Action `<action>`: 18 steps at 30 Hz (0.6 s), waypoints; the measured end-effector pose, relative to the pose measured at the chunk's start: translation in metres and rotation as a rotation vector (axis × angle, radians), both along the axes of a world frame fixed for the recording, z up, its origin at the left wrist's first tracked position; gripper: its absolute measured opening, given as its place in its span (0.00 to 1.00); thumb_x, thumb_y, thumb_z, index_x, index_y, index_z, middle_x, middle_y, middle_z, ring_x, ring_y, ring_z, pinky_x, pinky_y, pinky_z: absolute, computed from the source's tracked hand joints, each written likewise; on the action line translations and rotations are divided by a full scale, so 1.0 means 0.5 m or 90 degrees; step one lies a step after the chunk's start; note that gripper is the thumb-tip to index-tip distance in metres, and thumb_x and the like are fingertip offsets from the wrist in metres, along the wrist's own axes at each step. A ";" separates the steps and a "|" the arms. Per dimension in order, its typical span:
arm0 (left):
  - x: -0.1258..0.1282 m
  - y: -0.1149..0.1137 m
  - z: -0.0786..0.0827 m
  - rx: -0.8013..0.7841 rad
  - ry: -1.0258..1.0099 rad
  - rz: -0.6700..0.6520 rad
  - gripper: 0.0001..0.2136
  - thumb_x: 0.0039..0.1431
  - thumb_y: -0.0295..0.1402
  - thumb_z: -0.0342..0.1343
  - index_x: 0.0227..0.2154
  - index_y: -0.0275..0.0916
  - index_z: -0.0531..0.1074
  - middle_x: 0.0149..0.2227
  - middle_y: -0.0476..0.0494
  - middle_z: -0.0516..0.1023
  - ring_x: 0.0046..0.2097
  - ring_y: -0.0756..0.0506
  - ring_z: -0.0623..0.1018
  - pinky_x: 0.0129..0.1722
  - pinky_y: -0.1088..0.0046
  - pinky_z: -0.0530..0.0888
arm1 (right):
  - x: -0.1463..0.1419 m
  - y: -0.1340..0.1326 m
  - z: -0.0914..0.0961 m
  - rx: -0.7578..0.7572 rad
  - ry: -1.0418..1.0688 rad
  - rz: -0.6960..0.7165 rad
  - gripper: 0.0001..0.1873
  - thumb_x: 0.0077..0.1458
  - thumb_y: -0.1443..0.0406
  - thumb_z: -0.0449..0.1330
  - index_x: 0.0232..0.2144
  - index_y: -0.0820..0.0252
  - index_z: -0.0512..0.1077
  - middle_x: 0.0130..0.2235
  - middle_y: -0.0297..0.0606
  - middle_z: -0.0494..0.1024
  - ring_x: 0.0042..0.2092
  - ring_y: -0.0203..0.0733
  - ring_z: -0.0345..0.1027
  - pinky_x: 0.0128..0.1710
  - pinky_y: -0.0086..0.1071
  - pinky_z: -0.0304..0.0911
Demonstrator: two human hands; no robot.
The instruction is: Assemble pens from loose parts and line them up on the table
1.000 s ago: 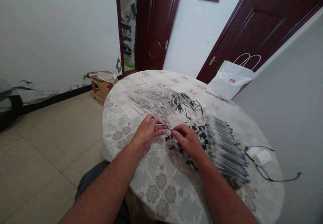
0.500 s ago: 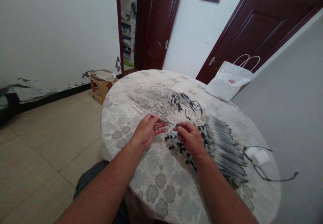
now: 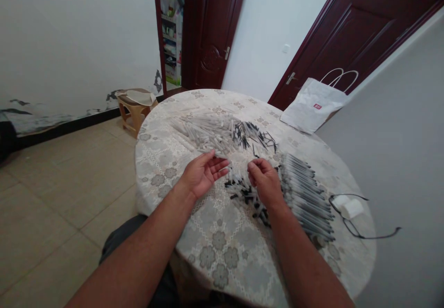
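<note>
My left hand [image 3: 203, 174] lies over the round table [image 3: 222, 248] with its fingers stretched out and apart; I see nothing in it. My right hand [image 3: 265, 182] is a short way to its right, fingertips curled into a pinch on something too small to make out. Between and below the hands lies a scatter of small black caps [image 3: 243, 193]. Just beyond the left hand is a heap of grey pen barrels [image 3: 208, 133], with thin black refills [image 3: 255, 138] beside it. A neat row of assembled pens [image 3: 305, 192] lies to the right of my right hand.
A patterned lace cloth covers the table. A white paper bag [image 3: 312, 107] leans at the far right edge. A white charger with a black cable [image 3: 348, 207] lies at the right. A small stool [image 3: 133, 109] stands on the tiled floor to the left. Dark doors [image 3: 211, 30] are behind.
The thin barrel held between both hands is no longer seen in the left hand, whose fingers have spread. The right hand has drawn away a little to the right. The view has shifted slightly.
</note>
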State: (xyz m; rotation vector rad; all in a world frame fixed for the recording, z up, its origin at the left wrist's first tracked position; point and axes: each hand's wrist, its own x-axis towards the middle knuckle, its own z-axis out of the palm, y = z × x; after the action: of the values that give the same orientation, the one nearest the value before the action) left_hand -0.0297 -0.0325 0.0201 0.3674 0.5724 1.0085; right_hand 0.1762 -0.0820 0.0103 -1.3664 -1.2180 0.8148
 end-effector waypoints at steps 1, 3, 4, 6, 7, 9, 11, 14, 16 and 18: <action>-0.004 0.006 0.002 -0.017 -0.005 0.027 0.05 0.64 0.32 0.57 0.33 0.35 0.72 0.32 0.40 0.82 0.35 0.44 0.83 0.36 0.67 0.81 | 0.009 0.002 0.003 0.004 -0.079 -0.030 0.13 0.57 0.53 0.61 0.34 0.56 0.69 0.27 0.28 0.71 0.24 0.34 0.60 0.24 0.27 0.56; -0.008 0.013 0.005 -0.039 -0.002 0.060 0.06 0.65 0.32 0.56 0.33 0.35 0.72 0.31 0.40 0.82 0.35 0.45 0.83 0.35 0.68 0.81 | 0.024 0.004 0.007 0.001 -0.258 -0.043 0.11 0.57 0.56 0.60 0.36 0.58 0.73 0.30 0.33 0.75 0.29 0.37 0.65 0.31 0.30 0.62; -0.009 0.014 0.005 -0.042 0.004 0.070 0.07 0.65 0.32 0.55 0.33 0.35 0.72 0.31 0.40 0.81 0.35 0.45 0.83 0.35 0.68 0.81 | 0.029 0.003 0.008 0.001 -0.342 -0.028 0.10 0.57 0.58 0.60 0.36 0.58 0.75 0.32 0.35 0.77 0.31 0.38 0.67 0.35 0.31 0.63; -0.008 0.013 0.004 -0.032 0.017 0.087 0.07 0.65 0.32 0.56 0.33 0.34 0.71 0.31 0.39 0.81 0.35 0.44 0.83 0.34 0.69 0.81 | 0.033 0.000 0.007 0.007 -0.475 0.027 0.09 0.58 0.62 0.58 0.36 0.58 0.76 0.36 0.38 0.78 0.36 0.40 0.69 0.41 0.32 0.63; -0.006 0.011 0.003 -0.020 0.023 0.095 0.06 0.64 0.32 0.56 0.33 0.34 0.71 0.31 0.39 0.81 0.35 0.43 0.83 0.33 0.69 0.80 | 0.031 -0.002 0.006 0.015 -0.523 0.058 0.08 0.58 0.64 0.58 0.37 0.58 0.77 0.37 0.39 0.78 0.38 0.40 0.70 0.44 0.33 0.63; -0.002 0.007 0.002 0.004 0.034 0.105 0.06 0.64 0.31 0.56 0.33 0.34 0.70 0.30 0.39 0.81 0.36 0.43 0.83 0.32 0.68 0.80 | 0.025 -0.005 0.003 0.030 -0.594 0.111 0.09 0.59 0.67 0.57 0.39 0.58 0.77 0.39 0.40 0.77 0.43 0.42 0.70 0.47 0.33 0.62; 0.000 0.004 0.000 0.023 0.042 0.107 0.05 0.63 0.30 0.57 0.32 0.34 0.70 0.30 0.39 0.81 0.35 0.42 0.84 0.32 0.68 0.80 | 0.019 -0.007 -0.003 0.025 -0.643 0.140 0.10 0.60 0.68 0.57 0.41 0.58 0.77 0.40 0.41 0.76 0.44 0.42 0.70 0.48 0.33 0.62; 0.001 0.003 -0.003 0.050 0.052 0.101 0.05 0.61 0.30 0.59 0.32 0.35 0.69 0.31 0.39 0.81 0.34 0.42 0.83 0.31 0.69 0.80 | 0.017 -0.004 -0.016 -0.019 -0.695 0.127 0.11 0.61 0.68 0.58 0.45 0.58 0.76 0.42 0.42 0.75 0.45 0.43 0.70 0.48 0.32 0.62; 0.000 0.004 -0.005 0.061 0.061 0.095 0.06 0.60 0.30 0.60 0.33 0.35 0.69 0.31 0.39 0.81 0.34 0.42 0.83 0.32 0.68 0.80 | 0.023 0.000 -0.023 -0.051 -0.722 0.094 0.11 0.62 0.66 0.58 0.46 0.58 0.76 0.43 0.43 0.75 0.47 0.44 0.70 0.49 0.32 0.61; -0.001 0.004 -0.005 0.067 0.068 0.089 0.06 0.60 0.31 0.60 0.33 0.35 0.69 0.31 0.39 0.81 0.34 0.42 0.83 0.32 0.68 0.81 | 0.031 0.004 -0.028 -0.073 -0.742 0.054 0.11 0.63 0.66 0.57 0.46 0.59 0.76 0.44 0.44 0.75 0.48 0.45 0.70 0.50 0.33 0.61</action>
State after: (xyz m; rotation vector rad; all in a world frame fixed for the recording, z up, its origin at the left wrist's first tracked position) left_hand -0.0300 -0.0306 0.0175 0.4811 0.6493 1.1615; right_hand 0.1916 -0.0799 -0.0038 -1.9711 -2.1229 0.0542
